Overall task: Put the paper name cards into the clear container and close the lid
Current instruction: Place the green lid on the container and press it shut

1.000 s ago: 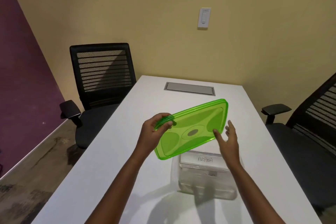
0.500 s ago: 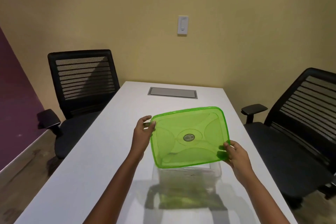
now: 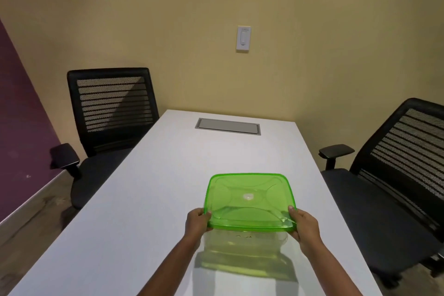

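A translucent green lid [image 3: 249, 202] lies nearly flat over the clear container [image 3: 245, 247], which stands on the white table [image 3: 168, 175]. My left hand [image 3: 197, 220] grips the lid's near left corner and my right hand [image 3: 304, 223] grips its near right corner. Through the container's front wall I see a white paper card [image 3: 243, 237] with faint handwriting. The lid hides the rest of the container's inside. I cannot tell whether the lid is pressed down onto the rim.
A black mesh office chair [image 3: 113, 113] stands at the table's left side and another chair [image 3: 394, 175] at the right. A grey cable hatch [image 3: 228, 126] is set into the far end of the table. A white wall switch [image 3: 243, 38] is on the yellow wall.
The lid went from tilted in my left hand alone to held by both hands, then came down level over the container. My hands shifted to its near corners.
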